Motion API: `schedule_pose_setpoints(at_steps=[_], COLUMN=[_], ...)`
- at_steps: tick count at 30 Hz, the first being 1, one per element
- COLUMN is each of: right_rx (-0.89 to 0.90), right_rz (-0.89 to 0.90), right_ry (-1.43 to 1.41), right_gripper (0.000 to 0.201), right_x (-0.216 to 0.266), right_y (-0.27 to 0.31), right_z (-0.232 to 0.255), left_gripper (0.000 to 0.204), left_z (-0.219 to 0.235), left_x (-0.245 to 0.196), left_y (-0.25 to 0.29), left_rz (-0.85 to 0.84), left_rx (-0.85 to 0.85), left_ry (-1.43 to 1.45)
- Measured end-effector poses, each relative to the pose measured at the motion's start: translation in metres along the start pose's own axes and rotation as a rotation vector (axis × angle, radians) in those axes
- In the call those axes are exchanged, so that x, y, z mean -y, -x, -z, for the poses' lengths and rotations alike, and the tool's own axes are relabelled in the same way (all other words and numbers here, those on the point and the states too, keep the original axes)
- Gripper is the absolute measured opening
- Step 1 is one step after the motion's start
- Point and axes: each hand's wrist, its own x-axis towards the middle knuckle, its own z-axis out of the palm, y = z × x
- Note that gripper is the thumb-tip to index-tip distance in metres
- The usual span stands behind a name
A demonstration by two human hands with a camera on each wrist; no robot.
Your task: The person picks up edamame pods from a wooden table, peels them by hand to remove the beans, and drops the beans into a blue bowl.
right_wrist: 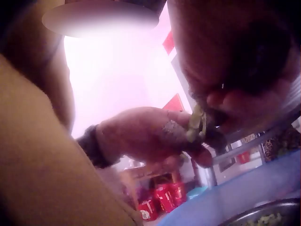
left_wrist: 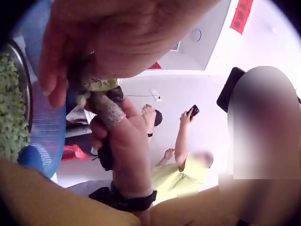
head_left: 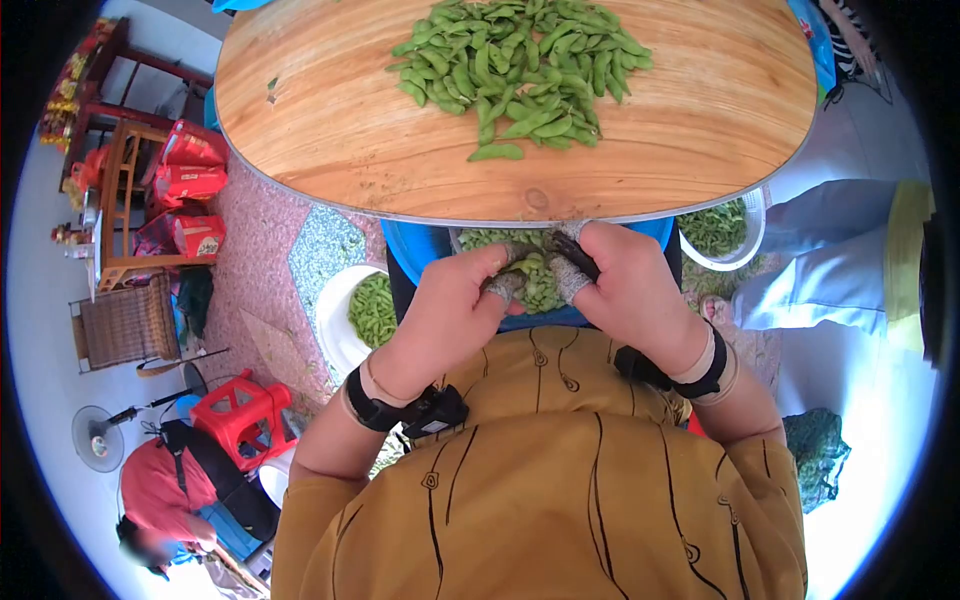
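My left hand (head_left: 445, 305) and right hand (head_left: 638, 285) meet at the near edge of the wooden board, thumbs wrapped in grey, rough-looking coverings. Between their fingertips they pinch a green soybean pod (right_wrist: 196, 123); in the left wrist view the pod (left_wrist: 102, 84) is partly hidden by the fingers. Below the hands, a metal-rimmed bowl of shelled green beans (left_wrist: 13, 106) sits in a blue basin (head_left: 410, 240). A heap of unshelled pods (head_left: 520, 70) lies on the board (head_left: 310, 130), with one pod (head_left: 495, 152) at its near side.
A white bucket (head_left: 335, 310) of green pods stands at left. On the right is a white basket (head_left: 755, 235) of green pods or hulls, close to another person's legs (head_left: 820, 255). A red stool (head_left: 240, 420) and a seated person (head_left: 165, 480) are behind left.
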Motion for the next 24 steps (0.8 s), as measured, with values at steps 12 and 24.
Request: schedule_pose_setpoints(at_steps=[12, 24], right_rx=[0.001, -0.014], right_rz=[-0.062, -0.057], right_ry=[-0.102, -0.129], right_gripper=[0.017, 0.021], right_x=[0.005, 0.004], right_y=[-0.006, -0.008], right_z=[-0.001, -0.006], left_gripper=[0.037, 0.030], left_z=[-0.001, 0.007], left_x=[0.005, 0.007], left_y=[-0.007, 0.000], left_rz=[0.011, 0.013], left_rx=[0.031, 0.025], left_ry=[0.224, 0.113])
